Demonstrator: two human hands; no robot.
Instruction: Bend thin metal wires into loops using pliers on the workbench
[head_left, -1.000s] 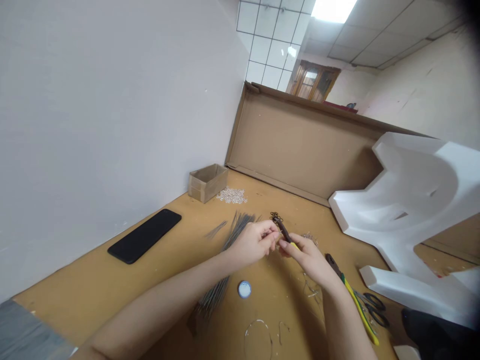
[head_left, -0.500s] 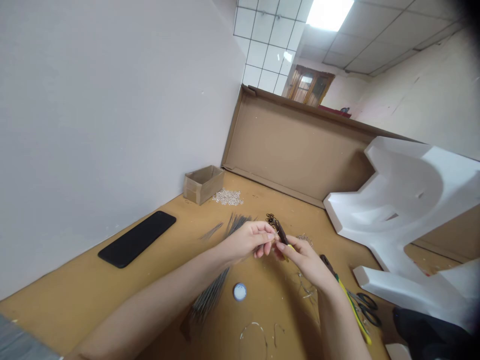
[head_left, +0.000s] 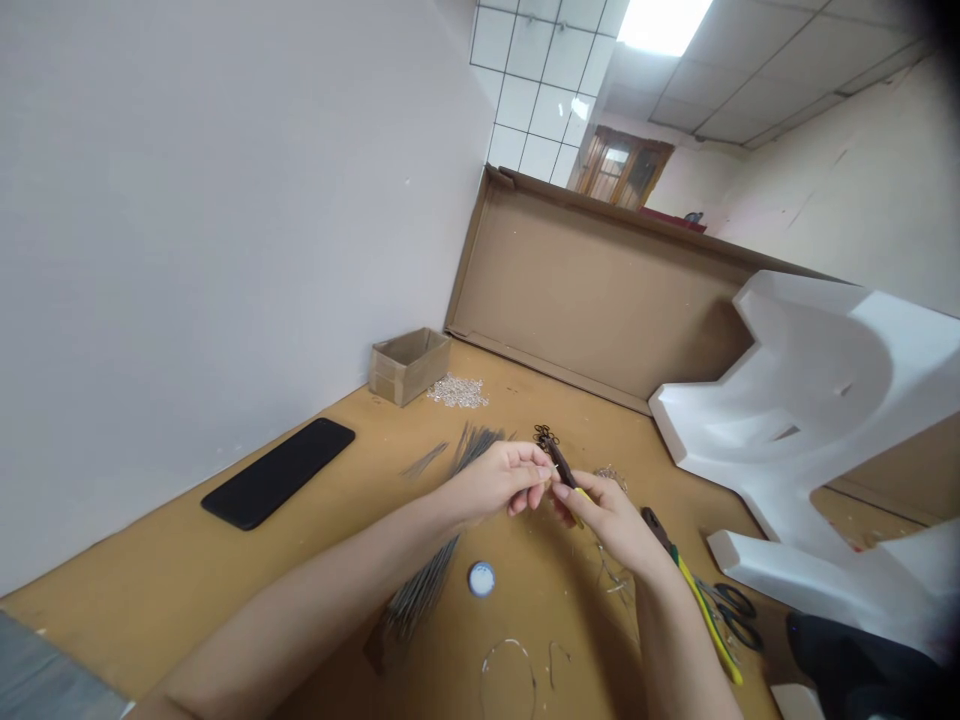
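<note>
My left hand (head_left: 517, 478) is closed in a pinch on a small piece that its fingertips mostly hide. Touching or nearly touching it, my right hand (head_left: 596, 505) is wrapped round dark-jawed pliers (head_left: 561, 465) with yellow on the handles. The jaws point up and left, beside the left fingertips. Beneath my left forearm lies a bundle of thin grey wires (head_left: 425, 590). Small black rings (head_left: 545, 434) lie just beyond the pliers' tip. A round blue-and-white lid or tin (head_left: 481, 579) sits nearer me on the table.
An open cardboard box (head_left: 409, 368) stands beside a pile of small silvery pieces (head_left: 458, 391). A black phone-like slab (head_left: 279, 474) lies left. At right are yellow-green pliers (head_left: 705, 610), scissors (head_left: 736, 612) and white foam (head_left: 795, 400). Wire loops (head_left: 510, 680) lie in front.
The camera view has shifted very slightly. Both hands keep almost the same pose, with the pliers still in my right hand.
</note>
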